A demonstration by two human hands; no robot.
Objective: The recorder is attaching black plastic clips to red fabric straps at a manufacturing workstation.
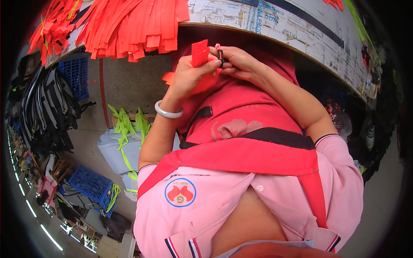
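Note:
My left hand (188,75) is closed on an orange-red fabric strap (200,53). A folded part of the strap stands up above the thumb, and a loose part hangs out below the palm. Close against it, my right hand (241,63) pinches a small black buckle (220,58) with red showing in its slot. The left thumb tip meets the buckle's side. A small pinkish-red bit pokes up above the right fingertips. Both hands are held over my red apron (249,107), just in front of the table edge. Fingers hide how the strap runs through the buckle.
Many orange-red straps (133,30) hang over the edge of the worn, cardboard-covered table (297,32). Grey-black bag pieces (47,107) hang at left near a blue crate (73,71). Yellow-green straps (124,122) lie on white sheets (114,150); another blue crate (92,185) stands lower left.

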